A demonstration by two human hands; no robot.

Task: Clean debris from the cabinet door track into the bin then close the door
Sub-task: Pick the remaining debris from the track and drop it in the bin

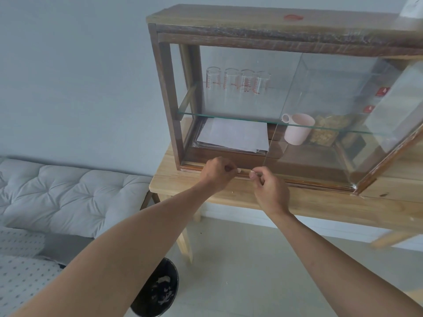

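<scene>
Nearest the camera, a black bin [160, 291] with pale scraps in it stood on the floor below the left forearm, beside the leg of the wooden worktop [297, 202]. Above it, both hands met at the cabinet's bottom door track [297, 179]: the left hand [217, 173] was curled almost closed, its fingertips pinched on a small pale bit of debris [239, 170], while the right hand [271, 191] pinched narrowly at another speck just beside it. Behind them, the glass door [320, 115] was slid to the right, leaving the cabinet [167, 99] open at the left.
</scene>
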